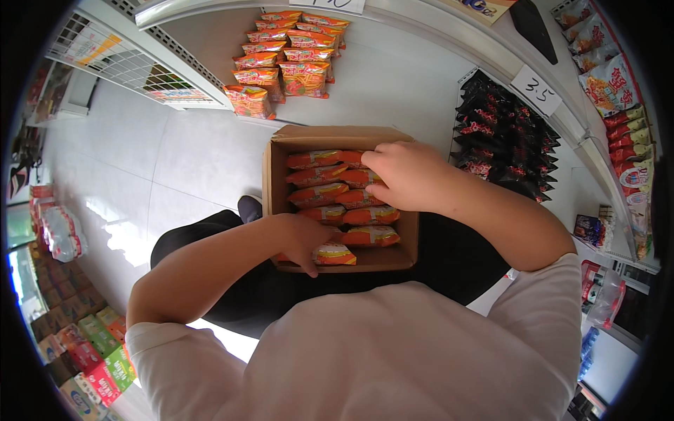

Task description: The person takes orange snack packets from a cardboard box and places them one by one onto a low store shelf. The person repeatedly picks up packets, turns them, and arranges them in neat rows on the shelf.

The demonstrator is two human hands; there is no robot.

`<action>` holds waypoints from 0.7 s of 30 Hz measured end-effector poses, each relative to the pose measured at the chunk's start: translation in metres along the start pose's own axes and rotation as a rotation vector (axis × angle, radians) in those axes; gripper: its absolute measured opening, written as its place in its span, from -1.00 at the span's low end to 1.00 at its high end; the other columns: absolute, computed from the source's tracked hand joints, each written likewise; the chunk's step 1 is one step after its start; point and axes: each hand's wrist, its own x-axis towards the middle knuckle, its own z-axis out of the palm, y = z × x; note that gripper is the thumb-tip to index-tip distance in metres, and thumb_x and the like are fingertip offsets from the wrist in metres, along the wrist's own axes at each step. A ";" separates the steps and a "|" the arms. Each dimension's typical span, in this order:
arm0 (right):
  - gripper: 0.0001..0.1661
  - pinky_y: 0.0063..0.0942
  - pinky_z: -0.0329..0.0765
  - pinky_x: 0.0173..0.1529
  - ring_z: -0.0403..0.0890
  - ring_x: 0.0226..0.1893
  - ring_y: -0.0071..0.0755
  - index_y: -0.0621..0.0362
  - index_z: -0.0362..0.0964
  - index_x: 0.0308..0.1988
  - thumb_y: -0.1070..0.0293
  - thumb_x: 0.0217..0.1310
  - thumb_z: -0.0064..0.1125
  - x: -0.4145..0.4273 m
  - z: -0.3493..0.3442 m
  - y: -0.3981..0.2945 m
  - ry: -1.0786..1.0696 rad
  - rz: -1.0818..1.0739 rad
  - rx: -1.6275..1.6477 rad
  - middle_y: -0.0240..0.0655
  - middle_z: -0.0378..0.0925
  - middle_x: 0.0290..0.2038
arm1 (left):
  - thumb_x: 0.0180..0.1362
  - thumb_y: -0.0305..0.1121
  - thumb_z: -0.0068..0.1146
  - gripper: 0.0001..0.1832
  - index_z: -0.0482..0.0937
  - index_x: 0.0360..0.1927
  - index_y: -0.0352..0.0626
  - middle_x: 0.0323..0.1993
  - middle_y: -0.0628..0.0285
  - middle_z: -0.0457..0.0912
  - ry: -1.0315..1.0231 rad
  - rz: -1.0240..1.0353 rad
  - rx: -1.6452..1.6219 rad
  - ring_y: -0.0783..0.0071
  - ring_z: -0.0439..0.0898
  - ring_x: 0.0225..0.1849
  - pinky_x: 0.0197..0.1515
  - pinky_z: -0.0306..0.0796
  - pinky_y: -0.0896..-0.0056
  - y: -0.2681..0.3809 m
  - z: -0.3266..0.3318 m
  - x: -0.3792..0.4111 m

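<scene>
An open cardboard box [267,181] sits before me, by my lap, with two columns of orange snack packets [317,196] standing on edge inside. My left hand [308,239] reaches in at the near left, over a packet [335,254] that leans with more of its printed face showing. Its fingertips are hidden among the packets, so its grip is unclear. At the far right side of the box, my right hand [403,173] touches the packets of the right column. Its thumb and fingers are apart there; whether they pinch a packet cannot be told.
Beyond the box, a white shelf [389,68] holds rows of orange snack packets [303,79] on the left and black packets [500,134] on the right. A curved shelf edge [474,39] with price cards overhangs it. Wire mesh [126,60] stands left; stacked cartons [100,352] are lower left.
</scene>
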 end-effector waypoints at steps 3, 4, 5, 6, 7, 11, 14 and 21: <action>-0.64 0.02 0.66 -0.08 0.72 -0.13 0.08 0.20 0.51 -0.13 0.15 0.31 0.37 -0.005 0.004 0.004 -0.046 -0.027 0.017 -0.15 0.64 -0.19 | 0.02 -0.03 0.56 -0.01 0.40 0.51 -0.13 0.24 -0.05 0.68 0.094 0.084 -0.096 0.05 0.65 0.27 0.22 0.56 0.08 -0.011 -0.005 0.001; -0.64 0.03 0.66 -0.08 0.72 -0.14 0.08 0.21 0.51 -0.13 0.15 0.31 0.37 -0.007 0.005 0.005 -0.050 -0.046 0.025 -0.16 0.64 -0.19 | 0.04 -0.07 0.53 -0.08 0.44 0.48 -0.14 0.17 -0.05 0.71 0.085 0.026 -0.140 0.04 0.68 0.22 0.19 0.57 0.08 -0.012 -0.007 0.003; -0.62 0.01 0.66 -0.05 0.72 -0.10 0.08 0.21 0.51 -0.08 0.15 0.31 0.38 -0.007 0.003 0.004 -0.071 -0.042 0.044 -0.14 0.64 -0.14 | 0.05 -0.11 0.51 -0.14 0.48 0.44 -0.14 0.11 -0.05 0.74 0.082 -0.036 -0.181 0.04 0.70 0.16 0.16 0.57 0.08 -0.009 -0.017 -0.001; -0.59 -0.01 0.67 -0.02 0.72 -0.06 0.09 0.20 0.51 -0.02 0.15 0.31 0.38 -0.010 -0.001 0.001 -0.091 -0.039 0.063 -0.12 0.65 -0.09 | 0.06 -0.15 0.48 -0.20 0.52 0.40 -0.15 0.05 -0.05 0.76 0.080 -0.098 -0.223 0.04 0.73 0.10 0.13 0.58 0.08 -0.007 -0.025 -0.003; -0.56 -0.03 0.67 0.01 0.72 -0.02 0.09 0.20 0.51 0.03 0.16 0.31 0.38 -0.012 -0.004 -0.003 -0.112 -0.037 0.081 -0.10 0.65 -0.04 | 0.07 -0.16 0.46 -0.25 0.55 0.36 -0.18 0.00 -0.04 0.77 0.120 -0.074 -0.261 0.04 0.74 0.05 0.10 0.58 0.09 -0.015 -0.024 0.000; -0.02 -0.11 0.63 0.21 0.63 0.20 0.10 0.26 0.17 0.48 0.13 0.26 0.47 -0.014 -0.007 -0.016 -0.124 -0.170 0.352 0.05 0.51 0.28 | 0.10 -0.18 0.41 -0.40 0.65 0.20 -0.25 -0.11 0.00 0.79 0.327 -0.065 -0.318 0.07 0.76 -0.07 0.01 0.60 0.13 -0.024 -0.023 0.002; 0.15 -0.07 0.64 0.18 0.65 0.17 0.11 0.32 0.02 0.54 0.15 0.19 0.54 -0.015 0.001 -0.020 -0.037 -0.181 0.344 0.12 0.51 0.27 | 0.09 -0.23 0.43 -0.47 0.69 0.12 -0.29 -0.19 0.05 0.78 0.429 -0.111 -0.426 0.18 0.75 -0.12 -0.02 0.59 0.18 0.007 -0.058 -0.023; -0.19 -0.07 0.65 0.02 0.75 -0.10 0.14 0.35 0.45 0.17 0.23 0.01 0.66 0.000 -0.011 -0.010 -0.101 -0.029 0.399 0.10 0.71 -0.16 | 0.28 -0.31 0.43 -0.59 0.65 0.11 -0.34 -0.21 0.22 0.77 0.778 0.109 -0.841 0.53 0.66 -0.25 -0.16 0.56 0.42 0.009 -0.089 -0.064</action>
